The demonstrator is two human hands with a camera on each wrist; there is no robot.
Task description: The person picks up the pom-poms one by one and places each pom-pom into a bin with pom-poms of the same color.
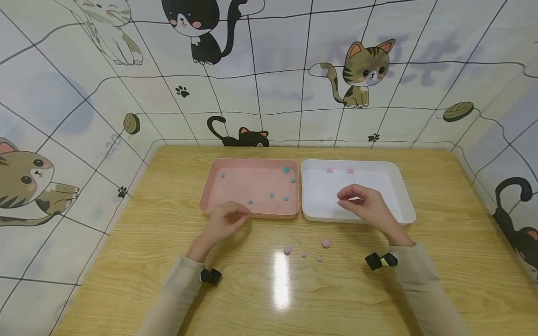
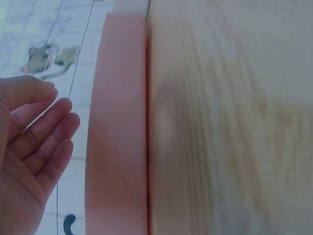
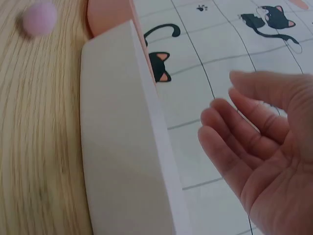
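My left hand (image 1: 226,221) hovers over the near edge of the pink tray (image 1: 239,164), its fingers loosely bent with nothing seen between them. Inside that tray lie several small teal balls (image 1: 271,195) and a teal cluster (image 1: 286,170) shaped like a flower. Above the white tray (image 1: 313,215) is my right hand (image 1: 367,205), fingers relaxed and nothing visible in them. Two small pink pieces (image 1: 350,171) lie near the white tray's far side. In the right wrist view, thumb and fingertips stand apart.
On the wooden table (image 1: 168,233), in front of the trays, several pink balls (image 1: 326,243) of different sizes lie scattered. The two trays stand side by side. Behind the table hangs a cloth (image 1: 277,93) printed with cats and grid lines.
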